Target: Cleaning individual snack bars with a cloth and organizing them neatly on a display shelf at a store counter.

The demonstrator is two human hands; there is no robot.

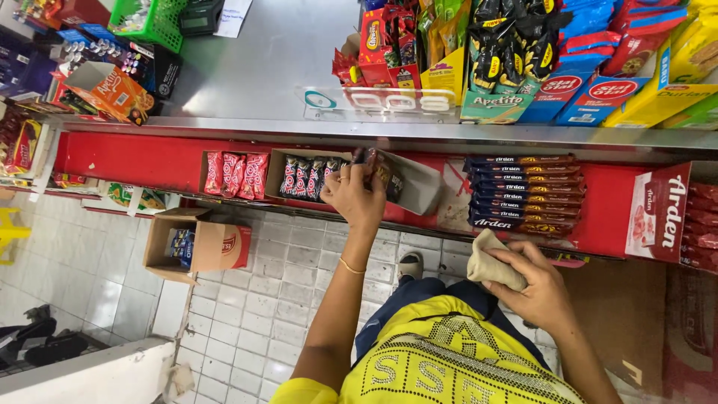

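Observation:
My left hand reaches out to the red lower shelf and grips dark snack packets at the edge between two open cardboard display boxes. One box holds dark and red wrapped bars; the other is tipped and looks mostly grey inside. My right hand is held near my body, closed on a crumpled beige cloth. I wear a yellow top with studded lettering.
A stack of long dark biscuit packs lies on the shelf to the right, then a red carton. Red wrapped bars sit left. A steel counter above carries snack boxes. A cardboard box stands on the tiled floor.

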